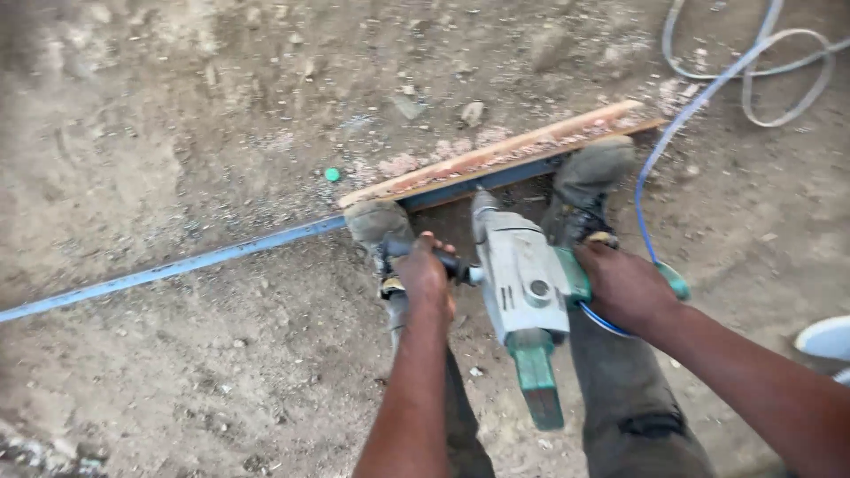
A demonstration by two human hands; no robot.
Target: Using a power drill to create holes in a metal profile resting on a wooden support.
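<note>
A left hand clamped on the side handle and a right hand gripping the rear handle press a grey-green power drill into a wooden plank pinned underfoot. Dust and chips along the plank suggest drilling is under way; the bit's depth cannot be told.

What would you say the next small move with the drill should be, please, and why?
Probably press the drill straight down. Its nose already meets the blue bar beside the wood strip, both boots pin the work, the left hand grips the side handle and the right hand the rear grip.
</note>
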